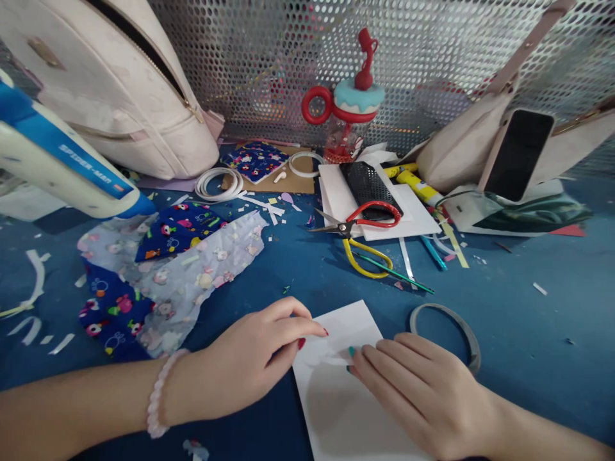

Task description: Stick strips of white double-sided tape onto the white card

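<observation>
1. White paper [336, 397] lies on the blue table [528, 333], at the near edge of the view, between the hands
2. Left hand [254, 352] is over its left edge, index finger and thumb tips slightly apart
3. Right hand [427, 397] lies across its right side, fingers bunched; whether they pinch anything, I cannot tell
4. Grey band [473, 346] sits just beside the right hand
5. Red-and-yellow-handled scissors [344, 228] lie open beyond the paper, blades pointing left
6. Patterned scraps [192, 275] spread left of them, with a lidded cup [353, 121] farther back
</observation>
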Motion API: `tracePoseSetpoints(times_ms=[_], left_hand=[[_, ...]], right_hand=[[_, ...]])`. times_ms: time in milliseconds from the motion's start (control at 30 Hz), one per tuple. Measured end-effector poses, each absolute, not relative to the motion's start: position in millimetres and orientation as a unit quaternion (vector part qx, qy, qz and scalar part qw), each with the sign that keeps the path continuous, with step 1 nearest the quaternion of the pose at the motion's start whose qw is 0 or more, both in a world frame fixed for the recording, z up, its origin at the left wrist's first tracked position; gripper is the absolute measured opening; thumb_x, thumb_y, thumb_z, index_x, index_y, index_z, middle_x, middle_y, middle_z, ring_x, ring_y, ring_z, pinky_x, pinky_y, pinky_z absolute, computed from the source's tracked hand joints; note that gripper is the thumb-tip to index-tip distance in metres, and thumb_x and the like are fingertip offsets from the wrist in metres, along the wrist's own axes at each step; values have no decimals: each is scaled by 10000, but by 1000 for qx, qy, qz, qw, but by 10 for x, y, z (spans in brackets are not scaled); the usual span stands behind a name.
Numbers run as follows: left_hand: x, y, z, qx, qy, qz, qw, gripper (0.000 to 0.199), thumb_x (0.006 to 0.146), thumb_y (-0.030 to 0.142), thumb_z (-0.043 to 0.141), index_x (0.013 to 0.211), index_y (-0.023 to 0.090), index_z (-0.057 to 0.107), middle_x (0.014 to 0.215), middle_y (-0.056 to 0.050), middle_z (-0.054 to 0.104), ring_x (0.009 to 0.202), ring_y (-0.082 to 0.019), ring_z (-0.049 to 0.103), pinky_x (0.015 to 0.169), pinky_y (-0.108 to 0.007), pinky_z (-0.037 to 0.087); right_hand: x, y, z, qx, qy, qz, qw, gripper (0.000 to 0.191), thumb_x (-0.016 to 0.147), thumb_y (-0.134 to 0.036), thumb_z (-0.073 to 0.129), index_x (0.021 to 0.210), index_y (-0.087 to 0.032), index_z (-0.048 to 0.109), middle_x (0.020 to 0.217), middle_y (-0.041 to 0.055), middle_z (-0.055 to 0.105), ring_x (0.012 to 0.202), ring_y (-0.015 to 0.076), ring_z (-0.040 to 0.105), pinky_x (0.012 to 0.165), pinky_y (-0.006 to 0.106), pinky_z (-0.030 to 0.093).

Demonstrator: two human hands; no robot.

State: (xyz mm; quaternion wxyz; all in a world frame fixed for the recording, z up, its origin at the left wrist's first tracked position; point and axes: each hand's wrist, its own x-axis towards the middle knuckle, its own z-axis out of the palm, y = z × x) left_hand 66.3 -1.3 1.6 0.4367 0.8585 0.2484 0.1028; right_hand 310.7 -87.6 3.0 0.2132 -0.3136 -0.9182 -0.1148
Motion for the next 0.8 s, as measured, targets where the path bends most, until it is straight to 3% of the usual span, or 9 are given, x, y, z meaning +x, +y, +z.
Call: tracePoseSetpoints(times_ms=[333, 567, 800], left_hand=[[610, 0, -42, 875, 240, 57, 417, 596, 879, 26, 328, 1323, 400, 461, 1232, 4, 517, 1023, -175, 610, 895, -298, 488], [624, -6, -36, 874, 238, 67, 418, 565, 866, 17, 332, 1309, 343, 463, 1289, -11, 498, 996, -159, 618, 953, -319, 486], [649, -11, -8, 884, 228, 98, 396, 489, 882, 26, 338, 1285, 256, 495, 1271, -53, 518, 892, -121, 630, 806, -243, 524]], right_hand=[[3087, -878, 17, -329, -911, -122, 215, 301, 941, -79, 358, 946, -73, 659, 761, 84, 699, 647, 182, 600, 592, 352, 411], [3080, -871, 4, -337, -909, -128, 211, 310, 955, -79, 341, 936, -92, 651, 764, 70, 703, 644, 170, 590, 596, 343, 401], [3081, -878, -4, -333, -913, -119, 206, 256, 917, -63, 397, 938, -78, 651, 761, 79, 692, 635, 173, 588, 588, 340, 409]])
